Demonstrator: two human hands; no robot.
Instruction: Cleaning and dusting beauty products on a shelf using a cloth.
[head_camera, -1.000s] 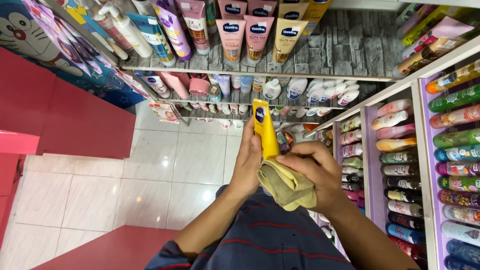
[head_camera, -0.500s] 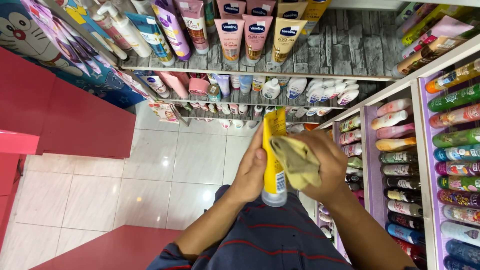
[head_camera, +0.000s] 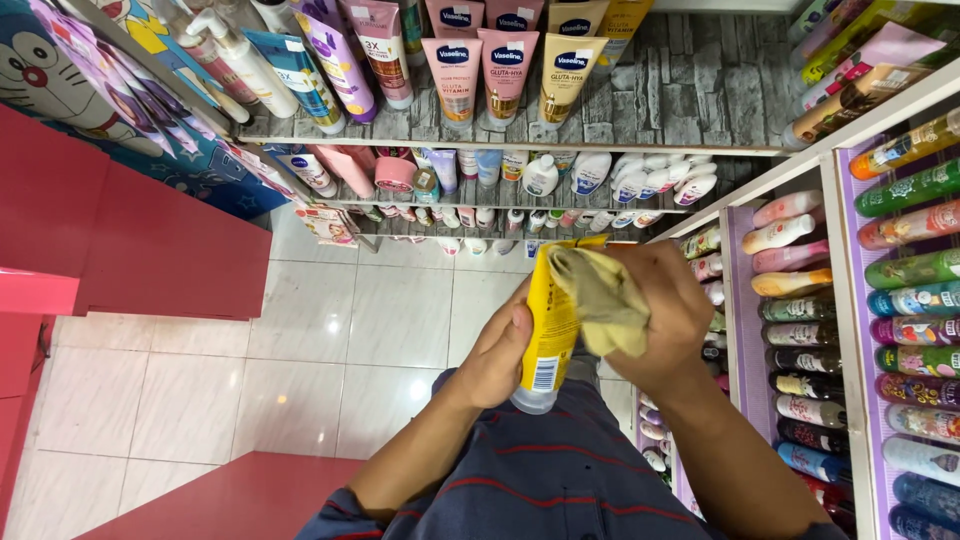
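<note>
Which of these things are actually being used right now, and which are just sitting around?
In use:
yellow tube, held by the left hand
tan cloth, pressed on it by the right hand

Sitting around:
pink tubes on the shelf
spray bottles

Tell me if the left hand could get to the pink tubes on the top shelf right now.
Probably not as it stands: the left hand grips the yellow tube. Open air lies up to the pink tubes.
</note>
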